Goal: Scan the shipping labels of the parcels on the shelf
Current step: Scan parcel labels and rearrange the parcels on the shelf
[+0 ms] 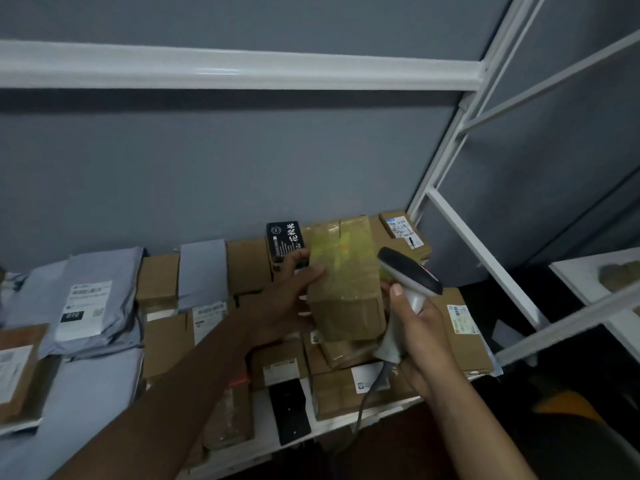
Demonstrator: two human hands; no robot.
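My left hand [284,299] holds a brown cardboard box [344,282] wrapped in yellowish tape, lifted above the parcels on the shelf, its fingers round the box's left side. No label shows on the faces turned to me. My right hand [420,334] grips the handle of a grey barcode scanner [405,289] with a dark head, just right of the box; its cable hangs down. Below lie several cardboard parcels, some with white shipping labels [462,318].
Grey poly mailers [86,299] with labels lie at the left of the white shelf [332,426]. A black box with white characters [285,242] stands behind the held box. White shelf uprights [446,157] rise at right; a beam [225,65] crosses above.
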